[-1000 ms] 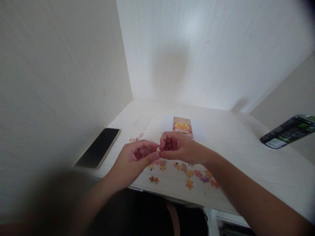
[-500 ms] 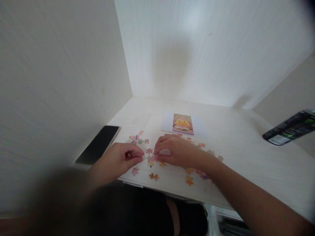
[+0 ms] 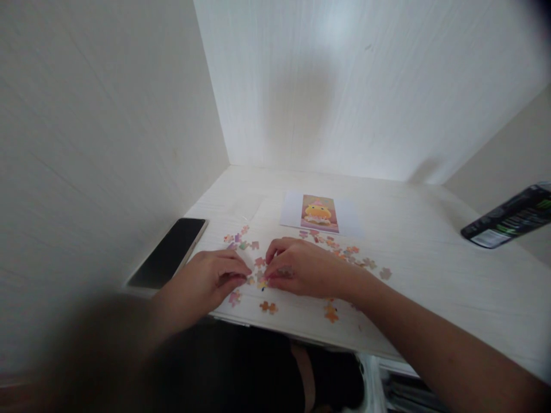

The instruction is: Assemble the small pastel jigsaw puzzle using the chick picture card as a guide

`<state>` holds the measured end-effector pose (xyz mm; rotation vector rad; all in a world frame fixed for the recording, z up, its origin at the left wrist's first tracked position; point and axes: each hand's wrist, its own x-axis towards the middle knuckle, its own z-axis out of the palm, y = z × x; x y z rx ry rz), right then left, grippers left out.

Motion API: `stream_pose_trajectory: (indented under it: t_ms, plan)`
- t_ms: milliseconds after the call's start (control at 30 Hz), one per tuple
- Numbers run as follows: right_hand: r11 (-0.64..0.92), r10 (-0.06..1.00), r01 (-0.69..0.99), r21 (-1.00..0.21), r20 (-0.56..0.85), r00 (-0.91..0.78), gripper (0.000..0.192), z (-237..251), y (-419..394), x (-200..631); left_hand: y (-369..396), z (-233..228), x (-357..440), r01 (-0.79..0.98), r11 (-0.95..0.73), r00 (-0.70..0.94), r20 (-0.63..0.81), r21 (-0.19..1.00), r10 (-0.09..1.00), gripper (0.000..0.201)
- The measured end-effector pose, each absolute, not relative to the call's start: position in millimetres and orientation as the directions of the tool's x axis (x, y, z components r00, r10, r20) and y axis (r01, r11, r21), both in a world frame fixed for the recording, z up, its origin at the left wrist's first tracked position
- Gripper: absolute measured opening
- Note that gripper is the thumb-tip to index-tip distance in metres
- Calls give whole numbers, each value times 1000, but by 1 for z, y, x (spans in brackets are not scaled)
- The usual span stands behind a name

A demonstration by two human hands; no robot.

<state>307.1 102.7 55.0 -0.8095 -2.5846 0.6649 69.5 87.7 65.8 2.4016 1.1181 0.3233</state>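
Jigsaw puzzle pieces lie scattered over the white tabletop. My left hand point(image 3: 215, 276) is closed in a pinch, with a small pale puzzle piece point(image 3: 251, 281) at its fingertips. Just to the right, my right hand point(image 3: 297, 267) has its fingertips together on a puzzle piece point(image 3: 262, 283) with yellow on it; the fingers partly cover it. A pink piece point(image 3: 259, 262) lies just above the two hands' fingertips. Nearer the front edge are an orange-brown pair of pieces point(image 3: 269, 307), a pink piece point(image 3: 235, 297) and a yellow piece point(image 3: 331, 312).
Behind the hands lies a picture card point(image 3: 319, 213) of a yellow figure on a white sheet point(image 3: 290, 209). A dark phone point(image 3: 170, 252) is at the left, a black can point(image 3: 508, 217) at the right. More pieces point(image 3: 353, 250) lie beyond my right forearm. White panels enclose the table.
My right hand has shifted slightly left and down, closer to my left fingertips. More pieces show behind it, while some near its wrist are now covered. The view has tilted a little.
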Motion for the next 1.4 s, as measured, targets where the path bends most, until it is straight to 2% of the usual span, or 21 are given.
stream_pose_trajectory:
  t_ms: [167,400,733,1267,1400]
  plan:
    - [720,606,444,-533,172,-776,14,53,103,308,86,65,70,629,-630,695,35,456,718,23]
    - [720,603,442,-534,168,-780,15,51,105,309,82,65,72,655,-613,668,40,442,743,16]
    - [709,617,455,-538,163,-770,13,54,103,307,82,65,70,614,-636,708,31,468,706,17]
    - [707,626,452,-544,184,-758,14,48,105,306,74,66,80,632,-706,732,53,319,679,28]
    - [714,618,452,-535,179,-765,14,48,106,307,71,67,80,615,-713,740,67,338,670,26]
